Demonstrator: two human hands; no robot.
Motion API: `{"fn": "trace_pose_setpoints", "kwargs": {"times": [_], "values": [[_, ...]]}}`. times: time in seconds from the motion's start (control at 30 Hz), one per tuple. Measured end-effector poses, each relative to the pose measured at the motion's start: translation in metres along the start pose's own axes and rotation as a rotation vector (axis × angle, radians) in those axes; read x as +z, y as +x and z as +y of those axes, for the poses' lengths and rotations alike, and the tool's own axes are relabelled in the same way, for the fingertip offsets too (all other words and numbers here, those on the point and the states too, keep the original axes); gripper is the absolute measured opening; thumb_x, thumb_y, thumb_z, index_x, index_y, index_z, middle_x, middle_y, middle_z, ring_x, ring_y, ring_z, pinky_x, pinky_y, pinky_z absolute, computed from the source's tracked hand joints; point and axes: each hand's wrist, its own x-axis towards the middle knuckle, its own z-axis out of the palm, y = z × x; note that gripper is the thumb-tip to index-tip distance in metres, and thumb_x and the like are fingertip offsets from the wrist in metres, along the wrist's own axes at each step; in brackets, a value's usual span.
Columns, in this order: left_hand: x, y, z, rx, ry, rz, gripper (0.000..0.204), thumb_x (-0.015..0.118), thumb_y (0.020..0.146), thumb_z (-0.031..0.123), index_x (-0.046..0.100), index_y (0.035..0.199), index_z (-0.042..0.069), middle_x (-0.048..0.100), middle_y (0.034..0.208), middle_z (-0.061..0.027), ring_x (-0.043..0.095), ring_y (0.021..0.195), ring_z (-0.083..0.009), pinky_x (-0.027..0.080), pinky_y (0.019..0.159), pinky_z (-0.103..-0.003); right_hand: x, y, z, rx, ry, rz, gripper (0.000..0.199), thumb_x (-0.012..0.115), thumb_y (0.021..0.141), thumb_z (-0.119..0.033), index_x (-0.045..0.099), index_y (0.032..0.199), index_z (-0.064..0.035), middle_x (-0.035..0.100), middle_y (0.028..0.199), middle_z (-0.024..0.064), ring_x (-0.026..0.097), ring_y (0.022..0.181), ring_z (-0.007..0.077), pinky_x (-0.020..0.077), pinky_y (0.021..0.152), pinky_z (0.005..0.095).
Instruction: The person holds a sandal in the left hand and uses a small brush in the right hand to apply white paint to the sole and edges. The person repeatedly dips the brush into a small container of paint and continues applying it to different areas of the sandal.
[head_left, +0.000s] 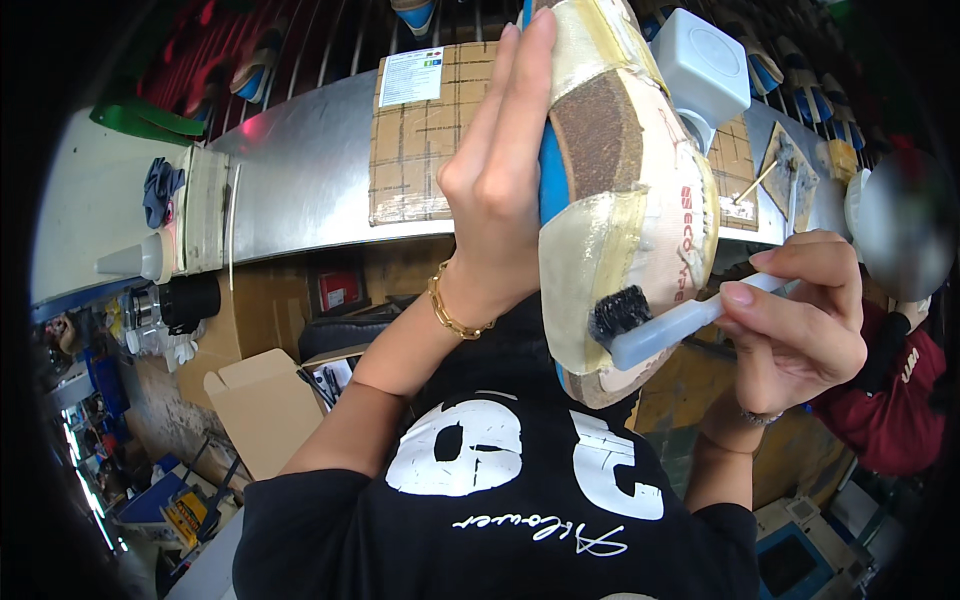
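In front of me, an unfinished shoe [605,130] is held up on end, with cream patches, a brown fuzzy panel, a pale insole face with red print, and a blue part along its left side. My left hand [500,190] grips it from the left, two fingers stretched up along its side, the thumb hidden. Between the thumb and fingers of my right hand [800,320] is the translucent handle of a brush [665,330]. Its black bristles press on the cream patch near the shoe's lower end.
A metal bench [300,170] runs across behind, bearing a patterned cardboard box [415,150]. Behind the shoe is a white container [705,65]. Racked shoes [262,70] line the back. An open carton [265,400] lies below left; a person in a maroon sleeve [895,400] is at right.
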Motion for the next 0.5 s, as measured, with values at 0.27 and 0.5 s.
{"fn": "trace_pose_setpoints", "kwargs": {"times": [0.27, 0.5], "values": [[-0.003, 0.002, -0.002, 0.049, -0.146, 0.047, 0.076, 0.080, 0.076, 0.017, 0.047, 0.139, -0.011, 0.058, 0.127, -0.0365, 0.061, 0.118, -0.0462, 0.054, 0.092, -0.043, -0.014, -0.003, -0.001, -0.046, 0.090, -0.157, 0.021, 0.084, 0.060, -0.019, 0.078, 0.079, -0.0132, 0.061, 0.082, 0.0061, 0.052, 0.074, 0.0199, 0.0364, 0.072, 0.0341], [-0.002, -0.001, -0.001, -0.085, 0.036, -0.058, 0.087, 0.084, 0.072, 0.019, 0.044, 0.143, -0.010, 0.056, 0.128, -0.0391, 0.063, 0.114, -0.0470, 0.054, 0.091, -0.045, -0.002, -0.003, -0.019, 0.099, -0.133, -0.026, 0.027, 0.084, 0.059, -0.016, 0.082, 0.086, -0.0140, 0.057, 0.074, 0.0022, 0.052, 0.066, 0.0138, 0.0380, 0.066, 0.0270]]}}
